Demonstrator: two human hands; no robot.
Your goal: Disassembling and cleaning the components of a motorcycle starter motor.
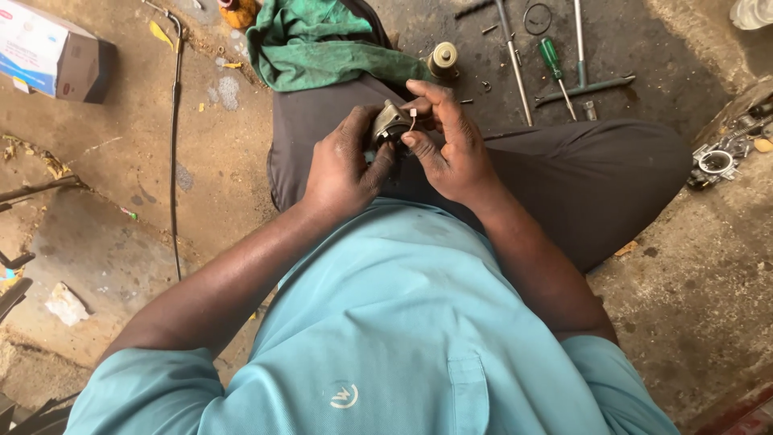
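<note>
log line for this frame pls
left hand: grips small metal part | right hand: pinches thin wire at part | floor: screwdriver, green cloth

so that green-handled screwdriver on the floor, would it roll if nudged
Probably a little: the screwdriver has a rounded handle and a thin shaft, and it lies loose on the floor. It looks stiff and light. The T-shaped tool right beside it would likely stop it rolling that way.
</note>
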